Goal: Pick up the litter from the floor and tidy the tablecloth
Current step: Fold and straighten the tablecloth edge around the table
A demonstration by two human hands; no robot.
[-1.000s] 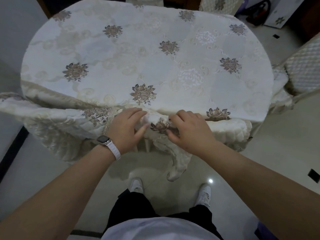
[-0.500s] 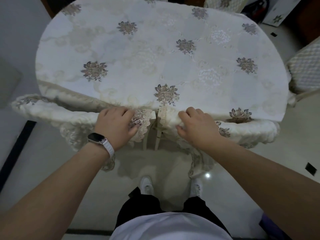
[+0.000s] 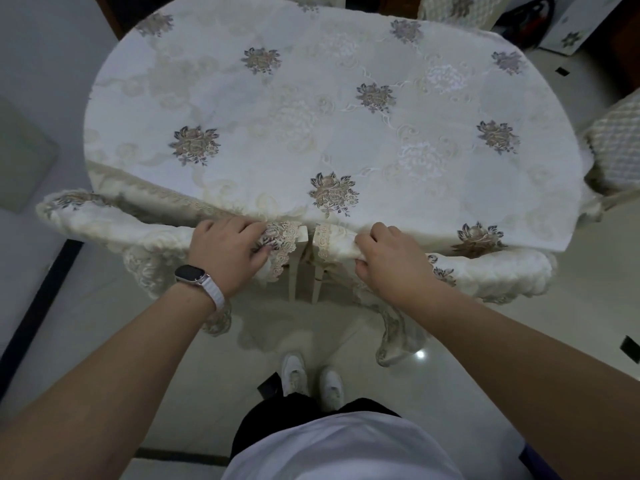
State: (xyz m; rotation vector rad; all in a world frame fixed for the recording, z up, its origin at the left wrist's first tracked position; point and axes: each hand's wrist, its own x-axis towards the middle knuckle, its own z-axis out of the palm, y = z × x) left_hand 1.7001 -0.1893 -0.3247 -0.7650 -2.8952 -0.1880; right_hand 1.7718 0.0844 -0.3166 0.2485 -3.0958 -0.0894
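Cloth position: the tablecloth (image 3: 311, 109) lies flat over the oval desk (image 3: 303, 234). Its near skirt is rolled up in a thick bolster along the desk's front edge, with one end hanging down toward the floor (image 3: 104, 323).
Left hand: the left hand (image 3: 228, 252), with a watch (image 3: 189, 273) on the wrist, has its grip clamped on the rolled lace hem (image 3: 282, 242), fingers curled over the top and thumb below.
Right hand: the right hand (image 3: 389, 263) has its grip clamped on the facing end of the roll, with a fold pinched between fingers and thumb.
Gap: the two gripped ends are near each other but not touching, and the desk's pale front shows between them.
Handling: the cloth looks soft and limp. The embroidery and padded border probably make it fairly heavy, so it should drape and sag rather than hold a shape. The lace edge looks easy to snag and should not be tugged sharply.
Where to hold: the thick rolled border is the likely best place, with the hands spread apart so that the skirt drops evenly. The thin lace scallops seem a poor place to pull.
Litter: a small dark thing (image 3: 268, 388) lies beside the shoes (image 3: 311, 379). Whether it is litter cannot be told.
Surroundings: a quilted chair (image 3: 616, 147) stands at the right.
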